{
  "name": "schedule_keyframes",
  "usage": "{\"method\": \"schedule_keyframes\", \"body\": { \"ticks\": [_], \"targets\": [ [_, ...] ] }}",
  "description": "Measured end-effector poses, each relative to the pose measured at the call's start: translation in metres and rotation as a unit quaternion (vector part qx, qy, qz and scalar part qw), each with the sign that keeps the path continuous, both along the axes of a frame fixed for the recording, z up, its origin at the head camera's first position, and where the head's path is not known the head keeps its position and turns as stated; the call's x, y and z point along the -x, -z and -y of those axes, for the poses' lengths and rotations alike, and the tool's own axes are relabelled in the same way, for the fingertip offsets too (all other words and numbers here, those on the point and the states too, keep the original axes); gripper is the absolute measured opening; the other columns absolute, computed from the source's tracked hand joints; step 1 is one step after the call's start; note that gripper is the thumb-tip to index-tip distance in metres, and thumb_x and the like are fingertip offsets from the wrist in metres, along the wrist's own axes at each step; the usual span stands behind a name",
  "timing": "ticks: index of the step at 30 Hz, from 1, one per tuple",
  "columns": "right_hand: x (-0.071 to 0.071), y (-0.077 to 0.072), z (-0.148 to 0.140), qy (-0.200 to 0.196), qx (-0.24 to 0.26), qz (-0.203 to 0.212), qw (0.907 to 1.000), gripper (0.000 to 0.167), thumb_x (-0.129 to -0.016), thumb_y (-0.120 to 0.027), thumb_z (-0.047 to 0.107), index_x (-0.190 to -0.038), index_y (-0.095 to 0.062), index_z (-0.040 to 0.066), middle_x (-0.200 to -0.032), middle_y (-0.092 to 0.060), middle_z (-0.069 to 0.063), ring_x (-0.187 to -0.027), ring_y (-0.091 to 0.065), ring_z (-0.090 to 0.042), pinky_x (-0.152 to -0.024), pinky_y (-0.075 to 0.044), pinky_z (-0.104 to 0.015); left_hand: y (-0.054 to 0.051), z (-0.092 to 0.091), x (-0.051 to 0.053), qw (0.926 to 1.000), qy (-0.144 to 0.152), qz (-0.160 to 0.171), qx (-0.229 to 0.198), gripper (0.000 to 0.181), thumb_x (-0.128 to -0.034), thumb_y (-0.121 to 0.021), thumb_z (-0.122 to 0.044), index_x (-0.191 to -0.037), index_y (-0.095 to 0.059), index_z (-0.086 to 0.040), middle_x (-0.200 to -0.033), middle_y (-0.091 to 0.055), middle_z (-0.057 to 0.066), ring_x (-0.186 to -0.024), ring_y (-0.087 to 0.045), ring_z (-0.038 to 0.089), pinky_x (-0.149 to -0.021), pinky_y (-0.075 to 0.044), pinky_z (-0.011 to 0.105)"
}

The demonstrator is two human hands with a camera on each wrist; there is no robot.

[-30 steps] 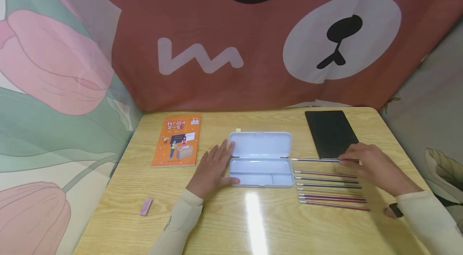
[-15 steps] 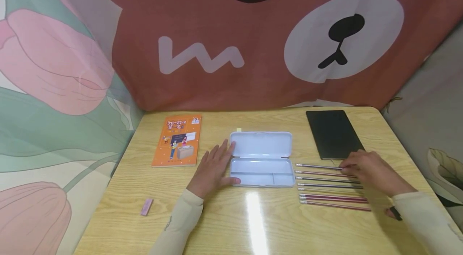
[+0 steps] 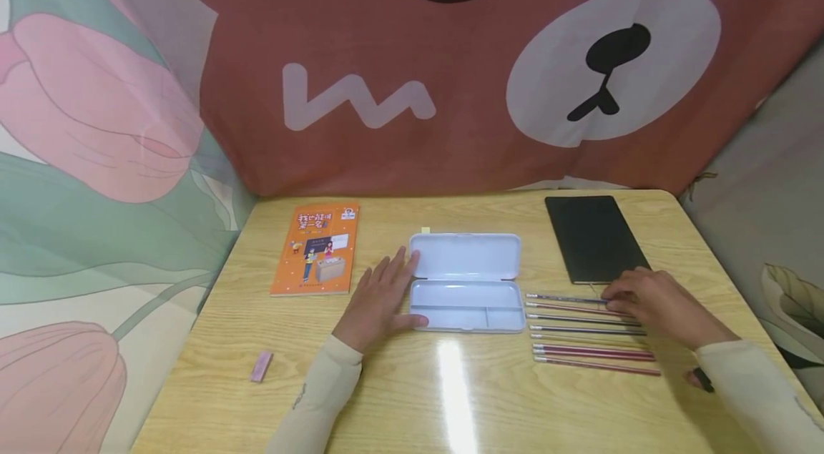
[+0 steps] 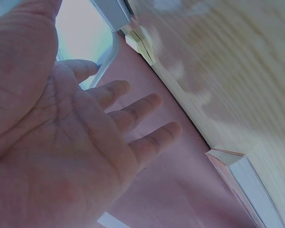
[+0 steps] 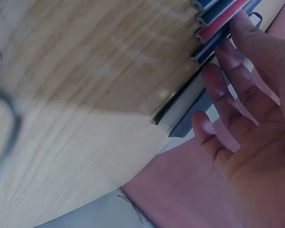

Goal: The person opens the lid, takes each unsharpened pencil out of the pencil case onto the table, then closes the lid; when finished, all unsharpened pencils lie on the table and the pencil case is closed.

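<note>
In the head view, a white pencil case (image 3: 465,282) lies with its lid raised back and its compartments bare. My left hand (image 3: 380,300) rests along its left side, fingers spread at the lid's edge and thumb on the lower front corner. In the left wrist view that palm (image 4: 61,137) shows with relaxed fingers. Right of the case, several pencils lie in a row, eraser ends toward it. My right hand (image 3: 653,304) pinches the farthest one, a dark pencil (image 3: 566,297), between thumb and fingertip; the right wrist view shows this dark pencil (image 5: 211,47) beside a red one.
A black notebook (image 3: 595,239) lies just beyond my right hand. An orange book (image 3: 315,249) is at the back left, a pinkish eraser (image 3: 261,367) at the front left. A small yellowish item (image 3: 425,230) peeks out behind the lid. Printed cloth hangs around the table.
My right hand has brought the dark pencil nearer and down into line with the others, then hardly moved; the pencil has turned slightly. The left hand has stayed on the case.
</note>
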State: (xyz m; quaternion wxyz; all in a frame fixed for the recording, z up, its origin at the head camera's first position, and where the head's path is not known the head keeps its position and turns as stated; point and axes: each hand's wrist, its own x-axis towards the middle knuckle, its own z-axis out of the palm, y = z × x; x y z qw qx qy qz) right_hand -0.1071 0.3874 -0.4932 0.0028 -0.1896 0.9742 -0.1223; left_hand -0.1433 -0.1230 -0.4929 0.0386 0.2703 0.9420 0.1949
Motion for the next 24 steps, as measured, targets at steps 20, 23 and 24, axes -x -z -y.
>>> {"method": "schedule_keyframes", "body": {
  "ticks": [20, 23, 24],
  "targets": [
    [0.012, -0.019, 0.054, 0.041, 0.061, 0.008, 0.9973, 0.095, -0.085, -0.094, 0.051, -0.163, -0.051, 0.016, -0.15, -0.06, -0.019, -0.135, -0.059, -0.046, -0.108, -0.048, -0.076, -0.015, 0.0, 0.003, 0.995, -0.001, -0.094, 0.034, 0.115, -0.0885, -0.091, -0.053, -0.176, -0.028, -0.015, -0.18, -0.029, 0.022, -0.159, -0.041, 0.052, -0.127, -0.038, 0.07],
    [0.017, -0.018, 0.076, 0.009, 0.08, -0.009, 0.9967, 0.123, -0.075, -0.101, 0.053, -0.173, -0.034, 0.021, -0.168, -0.044, -0.022, -0.15, -0.045, -0.051, -0.113, -0.041, -0.081, -0.018, -0.001, 0.008, 0.9934, 0.004, -0.109, 0.036, 0.127, -0.0827, -0.096, -0.05, -0.178, -0.021, -0.013, -0.182, -0.027, 0.018, -0.16, -0.041, 0.049, -0.127, -0.039, 0.069],
    [0.019, -0.017, 0.083, -0.006, 0.087, -0.021, 0.996, 0.13, -0.072, -0.103, 0.052, -0.175, -0.03, 0.022, -0.172, -0.04, -0.021, -0.152, -0.043, -0.051, -0.113, -0.042, -0.08, -0.018, -0.001, 0.009, 0.9937, 0.006, -0.106, 0.035, 0.13, -0.0811, -0.098, -0.05, -0.178, -0.019, -0.012, -0.183, -0.025, 0.016, -0.161, -0.04, 0.048, -0.127, -0.039, 0.069]
  ]
}}
